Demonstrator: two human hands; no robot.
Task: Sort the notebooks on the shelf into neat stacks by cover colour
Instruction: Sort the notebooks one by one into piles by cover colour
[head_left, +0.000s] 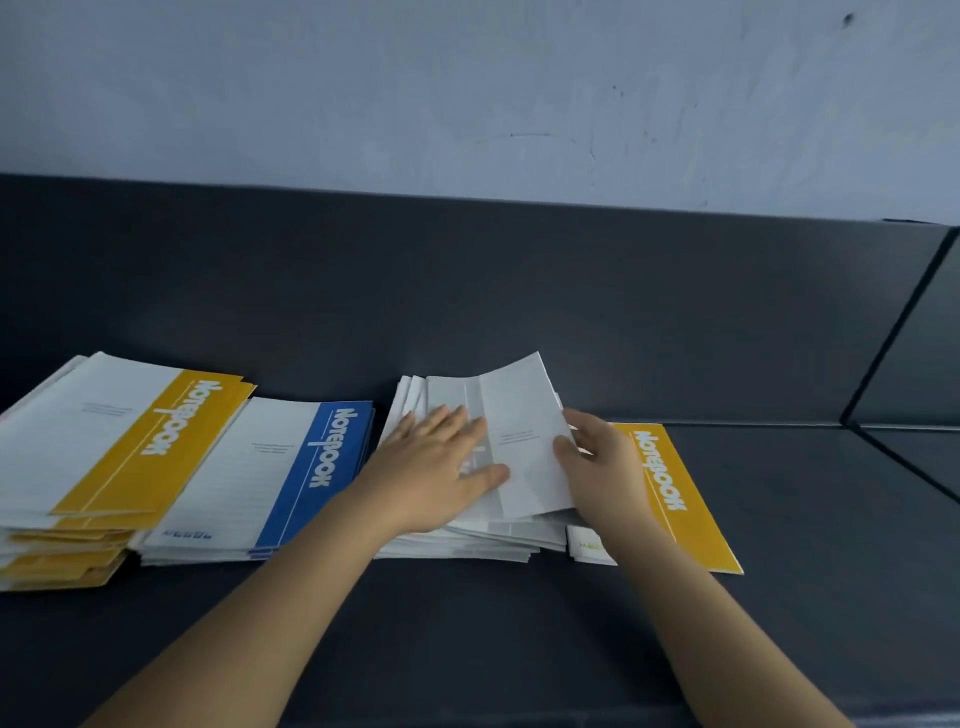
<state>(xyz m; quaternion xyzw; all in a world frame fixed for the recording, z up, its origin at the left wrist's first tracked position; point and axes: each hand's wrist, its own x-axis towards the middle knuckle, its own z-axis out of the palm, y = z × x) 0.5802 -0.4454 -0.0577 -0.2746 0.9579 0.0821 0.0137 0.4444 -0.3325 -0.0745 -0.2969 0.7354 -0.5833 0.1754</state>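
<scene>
Smooth, matt dark grey shelf (467, 623), metal or laminate by the look, no telling which, with only a faint dull sheen. Above it a pale painted wall (467, 78), matt, slightly rough, scuffed and speckled with marks. Paper throughout the yellow stack (130, 441), the blue stack (270, 467) and the pale pile (467, 538): thin smooth card covers, slightly satin on the printed colour bands, duller on the white parts. Top notebook (524, 441) thin, pliant, bowed, matt grey-white. Lone yellow notebook (675, 493) of the same smooth card.

Left hand (441, 467) lies flat (fingers straight); right hand (597, 462) pinches a notebook (524, 447).
</scene>
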